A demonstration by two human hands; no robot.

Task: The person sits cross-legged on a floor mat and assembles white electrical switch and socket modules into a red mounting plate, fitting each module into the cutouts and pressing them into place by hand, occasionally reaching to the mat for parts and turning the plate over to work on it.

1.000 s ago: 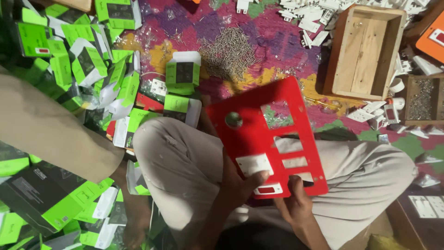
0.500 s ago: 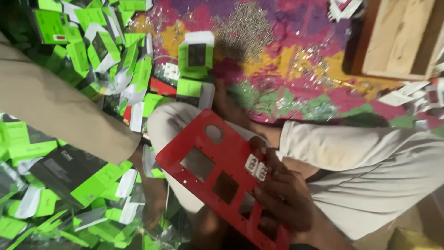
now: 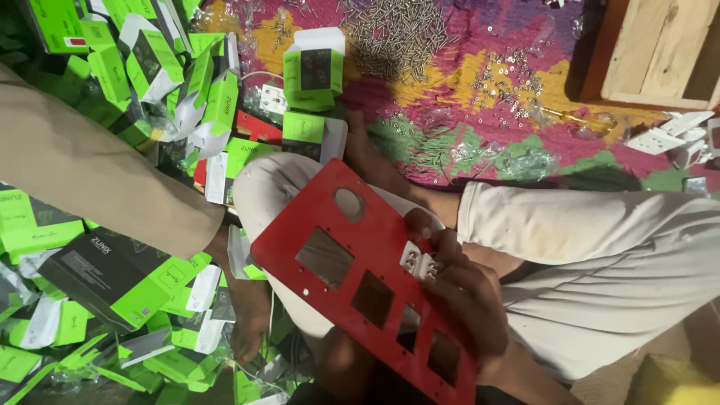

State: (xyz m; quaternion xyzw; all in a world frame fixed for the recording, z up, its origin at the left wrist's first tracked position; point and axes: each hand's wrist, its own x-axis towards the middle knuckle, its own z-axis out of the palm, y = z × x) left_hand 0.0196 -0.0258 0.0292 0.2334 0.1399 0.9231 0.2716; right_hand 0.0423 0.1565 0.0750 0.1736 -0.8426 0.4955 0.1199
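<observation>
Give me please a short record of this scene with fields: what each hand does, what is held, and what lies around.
Right hand: right hand grips the red panel at its edge and holds a small white socket piece against it.
Left hand: left hand reaches down into the green and white boxes; whether it grips one cannot be told.
Panel: tilted across the lap, with one round hole and several square cutouts.
Floor: colourful mat with a heap of loose screws.
Top right: wooden box; white socket parts.
</observation>
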